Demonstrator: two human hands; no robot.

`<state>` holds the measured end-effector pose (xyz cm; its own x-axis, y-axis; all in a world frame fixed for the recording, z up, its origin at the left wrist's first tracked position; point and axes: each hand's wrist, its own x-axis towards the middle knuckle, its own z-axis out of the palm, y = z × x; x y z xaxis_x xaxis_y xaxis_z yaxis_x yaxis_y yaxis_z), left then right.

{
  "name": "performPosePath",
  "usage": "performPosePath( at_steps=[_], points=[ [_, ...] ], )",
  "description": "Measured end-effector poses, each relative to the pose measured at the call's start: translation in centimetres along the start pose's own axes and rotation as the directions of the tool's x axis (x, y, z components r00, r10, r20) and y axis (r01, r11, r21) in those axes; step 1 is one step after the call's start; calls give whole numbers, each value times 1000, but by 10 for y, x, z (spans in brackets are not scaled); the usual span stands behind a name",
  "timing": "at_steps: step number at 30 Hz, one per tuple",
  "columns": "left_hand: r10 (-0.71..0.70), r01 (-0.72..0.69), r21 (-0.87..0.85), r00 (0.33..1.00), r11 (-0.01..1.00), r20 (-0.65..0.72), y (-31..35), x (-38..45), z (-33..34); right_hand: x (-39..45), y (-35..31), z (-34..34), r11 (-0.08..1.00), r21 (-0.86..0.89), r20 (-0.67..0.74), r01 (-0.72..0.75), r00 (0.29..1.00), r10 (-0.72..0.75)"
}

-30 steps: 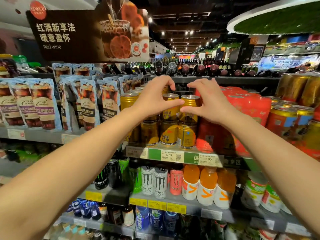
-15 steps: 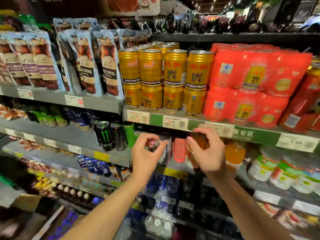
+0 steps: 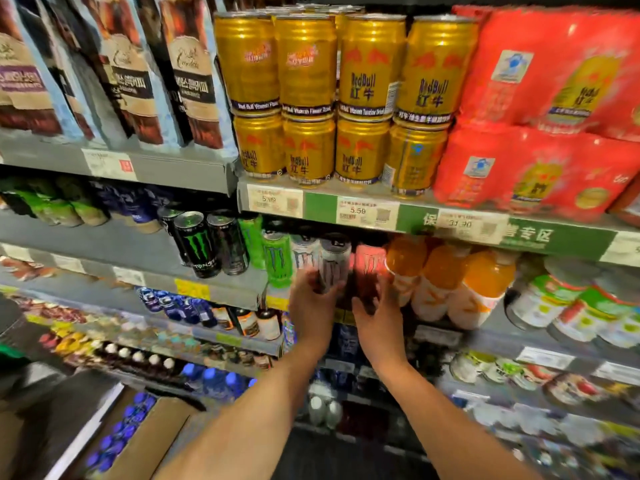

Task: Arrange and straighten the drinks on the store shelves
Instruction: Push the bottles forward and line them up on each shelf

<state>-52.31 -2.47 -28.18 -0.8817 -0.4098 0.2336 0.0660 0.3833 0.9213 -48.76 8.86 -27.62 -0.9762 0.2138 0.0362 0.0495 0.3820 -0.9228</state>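
Note:
On the middle shelf (image 3: 242,292) stands a row of tall Monster cans. My left hand (image 3: 311,308) grips the white Monster can (image 3: 335,259) near its base. My right hand (image 3: 379,318) curls round the lower part of the pink Monster can (image 3: 370,266) beside it. A green Monster can (image 3: 277,259) stands just left of the white one, and black Monster cans (image 3: 199,245) stand further left. On the shelf above, gold Red Bull cans (image 3: 346,98) are stacked two high in even rows. The hands hide the bottoms of both held cans.
Orange drink bottles (image 3: 485,285) crowd the right of the pink can. Red multipacks (image 3: 554,98) sit right of the gold cans, and drink pouches (image 3: 187,74) stand to their left. Price strips (image 3: 367,213) line the shelf edge. An open cardboard box (image 3: 145,431) of blue-capped bottles lies below left.
Both hands left the gold cans on the upper shelf, dropped one shelf down and took hold of the white and pink Monster cans. The view tilted downward and moved closer.

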Motion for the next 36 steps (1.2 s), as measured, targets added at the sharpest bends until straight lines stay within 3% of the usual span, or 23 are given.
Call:
performPosePath(
  at_steps=[10,23,28,36],
  points=[
    [-13,15,-179,1000,984,11,-19,1,11,10,1,24,993,-121,-170,6,985,-27],
    [-9,19,-151,998,988,67,-26,7,10,9,0,28,989,-145,-227,-11,974,-22],
    [95,-83,-155,993,984,71,-21,-12,11,-1,9,0,995,-52,-281,86,955,-97],
    [87,-55,-155,975,986,202,18,-56,55,-17,52,-90,993,92,-546,74,838,-12]
  ],
)
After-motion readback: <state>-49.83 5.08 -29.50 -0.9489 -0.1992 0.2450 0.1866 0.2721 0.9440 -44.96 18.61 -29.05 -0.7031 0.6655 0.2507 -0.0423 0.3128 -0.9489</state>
